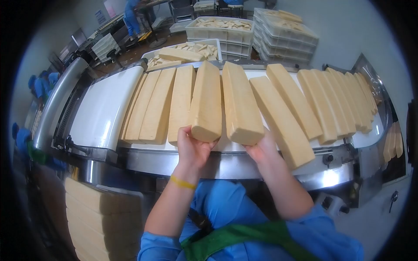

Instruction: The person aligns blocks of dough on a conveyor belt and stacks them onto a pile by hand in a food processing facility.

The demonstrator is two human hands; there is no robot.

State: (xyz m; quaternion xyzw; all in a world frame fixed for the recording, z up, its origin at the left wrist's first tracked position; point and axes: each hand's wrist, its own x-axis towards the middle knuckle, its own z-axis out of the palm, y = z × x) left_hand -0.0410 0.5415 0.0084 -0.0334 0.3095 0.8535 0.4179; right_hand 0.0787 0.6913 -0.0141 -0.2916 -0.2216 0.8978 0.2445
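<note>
Wall notice [100, 17] illegible; left hand [194, 148], right hand [264, 150] hold blocks [207, 102].

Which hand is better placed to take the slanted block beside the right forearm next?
Probably the right hand: it is nearer the slanted block; the left hand holds a block farther left. The right would first release its own block.
</note>
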